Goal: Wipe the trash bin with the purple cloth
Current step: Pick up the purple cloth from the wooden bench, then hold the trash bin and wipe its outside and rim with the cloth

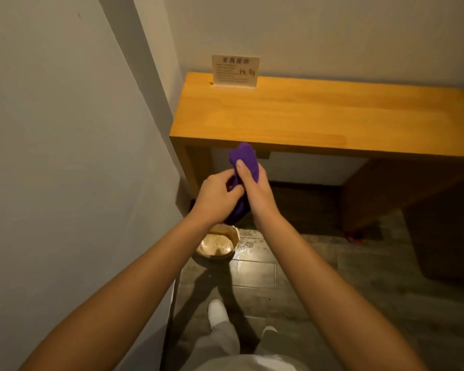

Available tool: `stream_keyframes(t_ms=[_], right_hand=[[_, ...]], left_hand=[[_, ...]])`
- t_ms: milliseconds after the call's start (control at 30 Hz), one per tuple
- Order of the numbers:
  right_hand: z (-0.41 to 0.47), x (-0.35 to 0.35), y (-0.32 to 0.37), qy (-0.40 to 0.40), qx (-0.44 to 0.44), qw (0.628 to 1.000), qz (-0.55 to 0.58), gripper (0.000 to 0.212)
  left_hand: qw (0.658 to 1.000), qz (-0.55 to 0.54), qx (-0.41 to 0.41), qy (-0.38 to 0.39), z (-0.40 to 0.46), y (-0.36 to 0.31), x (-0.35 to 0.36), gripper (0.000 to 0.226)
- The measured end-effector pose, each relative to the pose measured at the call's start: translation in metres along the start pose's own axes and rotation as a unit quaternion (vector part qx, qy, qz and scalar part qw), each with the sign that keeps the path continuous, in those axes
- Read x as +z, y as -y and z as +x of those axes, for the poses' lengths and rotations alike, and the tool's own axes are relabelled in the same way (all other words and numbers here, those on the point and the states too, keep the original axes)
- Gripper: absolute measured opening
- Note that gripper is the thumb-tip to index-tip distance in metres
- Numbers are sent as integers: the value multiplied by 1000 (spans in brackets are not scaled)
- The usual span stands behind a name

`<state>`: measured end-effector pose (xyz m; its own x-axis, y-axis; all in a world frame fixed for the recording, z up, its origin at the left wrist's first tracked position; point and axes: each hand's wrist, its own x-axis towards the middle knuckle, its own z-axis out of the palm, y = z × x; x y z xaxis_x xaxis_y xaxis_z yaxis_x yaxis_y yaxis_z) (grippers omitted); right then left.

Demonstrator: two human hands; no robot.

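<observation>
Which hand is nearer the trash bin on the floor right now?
Left, slightly. The left hand grips the purple cloth's lower part, almost directly above the trash bin. The right hand holds the cloth higher, to the bin's right. Neither touches it.

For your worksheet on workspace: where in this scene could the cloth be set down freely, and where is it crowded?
Free: the wooden table top, bare right of the sign card, and the floor right of the trash bin. Crowded: the corner by the left wall, where both hands hold the purple cloth above the bin.
</observation>
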<state>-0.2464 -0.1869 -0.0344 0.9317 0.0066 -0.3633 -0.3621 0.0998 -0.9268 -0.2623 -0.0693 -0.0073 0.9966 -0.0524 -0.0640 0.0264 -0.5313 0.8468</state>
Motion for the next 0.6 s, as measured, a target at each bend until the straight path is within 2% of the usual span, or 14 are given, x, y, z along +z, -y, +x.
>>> stream_keyframes(t_ms=[67, 133, 200, 233, 300, 367, 467, 533, 600], right_hand=[[2, -19, -13, -23, -6, 1000, 11, 65], [4, -39, -24, -31, -7, 999, 1, 73], [13, -63, -39, -58, -7, 998, -16, 62], [19, -75, -48, -78, -2, 997, -20, 56], [32, -95, -69, -106, 30, 994, -21, 51], [48, -116, -98, -114, 72, 991, 3, 48], [68, -141, -146, -137, 116, 984, 23, 39], [86, -155, -188, -156, 129, 979, 18, 42], [108, -166, -242, -158, 126, 979, 16, 32]], left_hand=[[989, -107, -46, 91, -7, 1, 14, 27], [961, -218, -97, 141, -13, 4, 25, 33], [938, -286, -148, 125, -14, 10, 44, 36], [940, -287, -161, 91, -13, 16, 53, 34], [968, -195, -156, 1, -12, 39, 77, 27], [988, -37, -141, -55, -14, 78, 105, 27], [979, 176, -103, -14, -23, 153, 147, 43], [960, 261, -98, 23, -22, 205, 174, 53], [947, 306, -86, 51, -19, 262, 200, 57]])
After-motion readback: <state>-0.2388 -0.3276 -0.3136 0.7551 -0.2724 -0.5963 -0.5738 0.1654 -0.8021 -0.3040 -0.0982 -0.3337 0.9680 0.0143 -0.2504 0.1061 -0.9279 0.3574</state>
